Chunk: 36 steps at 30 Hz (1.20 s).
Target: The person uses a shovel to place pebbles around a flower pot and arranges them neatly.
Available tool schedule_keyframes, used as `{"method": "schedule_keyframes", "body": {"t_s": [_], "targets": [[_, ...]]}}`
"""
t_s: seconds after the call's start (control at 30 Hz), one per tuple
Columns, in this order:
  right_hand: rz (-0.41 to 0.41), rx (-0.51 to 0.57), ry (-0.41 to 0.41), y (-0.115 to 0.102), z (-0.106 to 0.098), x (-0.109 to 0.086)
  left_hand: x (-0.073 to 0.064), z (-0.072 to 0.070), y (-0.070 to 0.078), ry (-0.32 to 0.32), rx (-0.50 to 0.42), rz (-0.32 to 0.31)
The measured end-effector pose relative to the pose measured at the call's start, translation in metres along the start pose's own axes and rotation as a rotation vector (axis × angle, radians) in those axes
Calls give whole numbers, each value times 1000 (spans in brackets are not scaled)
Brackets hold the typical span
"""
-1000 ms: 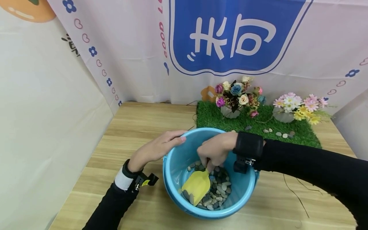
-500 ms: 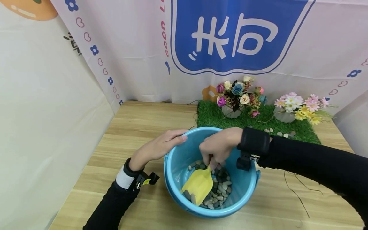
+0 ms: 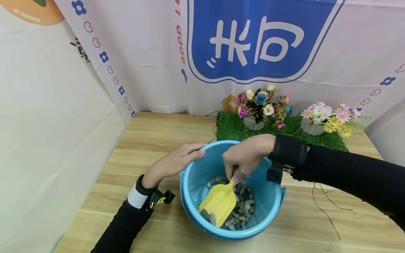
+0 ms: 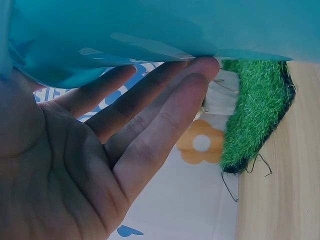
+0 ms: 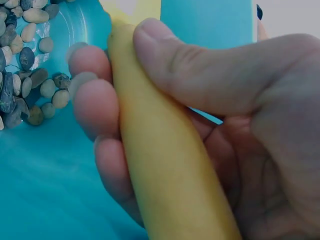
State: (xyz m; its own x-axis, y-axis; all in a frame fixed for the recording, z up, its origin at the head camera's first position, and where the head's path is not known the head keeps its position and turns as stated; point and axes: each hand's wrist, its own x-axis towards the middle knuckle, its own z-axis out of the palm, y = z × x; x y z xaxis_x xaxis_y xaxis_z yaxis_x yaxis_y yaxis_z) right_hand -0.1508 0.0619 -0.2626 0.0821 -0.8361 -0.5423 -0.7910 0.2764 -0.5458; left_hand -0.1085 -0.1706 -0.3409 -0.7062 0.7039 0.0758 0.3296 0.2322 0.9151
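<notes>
A blue bucket (image 3: 266,198) stands on the wooden table, with grey and tan pebbles (image 3: 243,209) over its floor. My right hand (image 3: 248,156) reaches inside and grips a yellow toy shovel by its handle (image 5: 160,150), thumb along the top and fingers curled underneath. The shovel's blade (image 3: 219,203) tilts down toward the bucket's near left wall, carrying a few pebbles at its tip. At the bucket's far left rim rests my left hand (image 3: 175,160). Its fingers (image 4: 165,120), nearly straight, lie against the outer wall in the left wrist view.
Behind the bucket lies a green turf mat (image 3: 227,123). On it stand a pot of mixed roses (image 3: 264,105) and a pot of daisies (image 3: 326,117). Thin dark strings (image 3: 326,212) trail over the table at right. A printed cloth (image 3: 152,70) hangs at the back.
My right hand has moved a little up and to the right, drawing the shovel's handle along. The pebbles stay at the blade's tip. My left hand keeps its place on the rim.
</notes>
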Motion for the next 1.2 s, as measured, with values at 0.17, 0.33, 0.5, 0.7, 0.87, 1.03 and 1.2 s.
{"method": "schedule_keyframes", "body": {"t_s": [0.17, 0.33, 0.5, 0.7, 0.87, 1.03, 1.2], "targets": [[-60, 27, 8, 1, -1, -7, 0, 0, 1, 9, 3, -9], [-101, 74, 16, 4, 0, -11, 0, 0, 1, 12, 5, -6], [-143, 124, 30, 4, -1, -18, -1, 0, 0, 17, 7, -1], [-180, 200, 42, 4, 0, -28, -1, 0, 0, 18, 17, 7], [-219, 241, 55, 6, 1, -31, -1, 0, 0, 21, 20, 1], [-232, 268, 67, 6, 2, -36, -1, 0, -1, 20, 25, -4], [-219, 280, 79, 5, 3, -43, -1, 0, -1, 19, 15, 0]]}}
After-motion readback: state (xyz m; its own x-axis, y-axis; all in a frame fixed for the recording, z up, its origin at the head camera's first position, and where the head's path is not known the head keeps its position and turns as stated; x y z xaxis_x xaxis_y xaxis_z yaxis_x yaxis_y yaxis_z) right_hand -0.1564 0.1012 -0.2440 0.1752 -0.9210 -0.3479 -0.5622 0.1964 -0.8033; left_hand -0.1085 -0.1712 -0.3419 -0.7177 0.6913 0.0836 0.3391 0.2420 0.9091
